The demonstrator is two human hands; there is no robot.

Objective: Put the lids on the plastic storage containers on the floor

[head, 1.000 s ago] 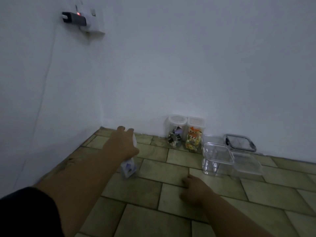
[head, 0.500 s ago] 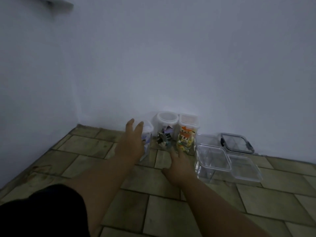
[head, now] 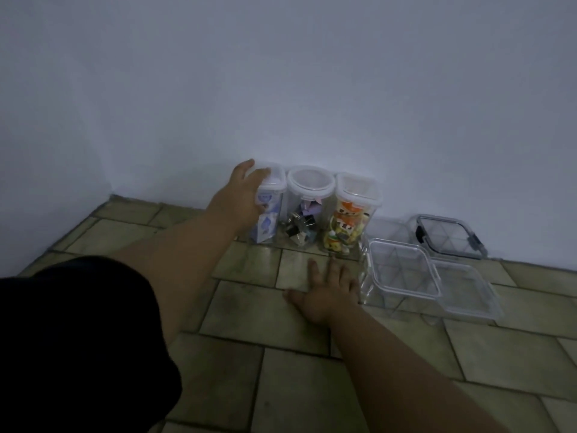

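Observation:
Three tall clear containers with white lids stand in a row against the wall. My left hand [head: 239, 198] grips the leftmost one [head: 271, 210], which holds purple-printed items and stands on the floor. The round middle container [head: 307, 207] holds binder clips. The right one [head: 351, 217] holds orange and yellow pieces. My right hand [head: 327, 287] lies flat on the tiles, fingers spread, just left of a clear square box [head: 402, 276]. A clear lid [head: 468, 290] lies beside that box. A flat container with a dark-latched lid [head: 446, 235] sits behind.
The white wall [head: 312, 89] runs right behind the containers, and a second wall closes the corner at the left. The floor is beige tile [head: 281, 370]. My dark sleeve [head: 78, 345] fills the lower left.
My left hand carried the purple container from the open floor at the left to the wall and set it beside the round one. My right hand slid forward toward the clear box.

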